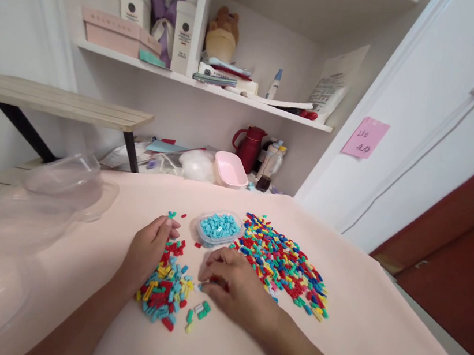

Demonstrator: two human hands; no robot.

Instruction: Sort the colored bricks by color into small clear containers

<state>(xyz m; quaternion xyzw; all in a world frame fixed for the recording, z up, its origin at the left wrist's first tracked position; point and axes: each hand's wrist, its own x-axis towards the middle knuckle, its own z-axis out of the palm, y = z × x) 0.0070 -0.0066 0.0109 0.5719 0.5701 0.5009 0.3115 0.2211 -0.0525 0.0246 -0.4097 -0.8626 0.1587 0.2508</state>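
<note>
The work surface is a table with a pale pink cover. A mixed pile of small plastic pieces in red, yellow, light blue and green lies between the forearms. The left hand is positioned at the far left edge of this pile, palm side toward it, with the fingers curled and the thumb alongside the index finger; whether a piece is gripped cannot be determined. The right hand is positioned at the right side of the same pile, fingers bent and fingertips directed left, close to the nearest pieces; its grip on any piece is likewise not discernible. A few green, white and yellow pieces lie just apart from the pile, on its near right side. A clear container holding light blue pieces stands beyond the hands. A larger multicolored pile extends to the right of the container. Several clear plastic containers are located at the left of the table. A pink tub and a dark red jug stand at the rear, below the shelf.
</note>
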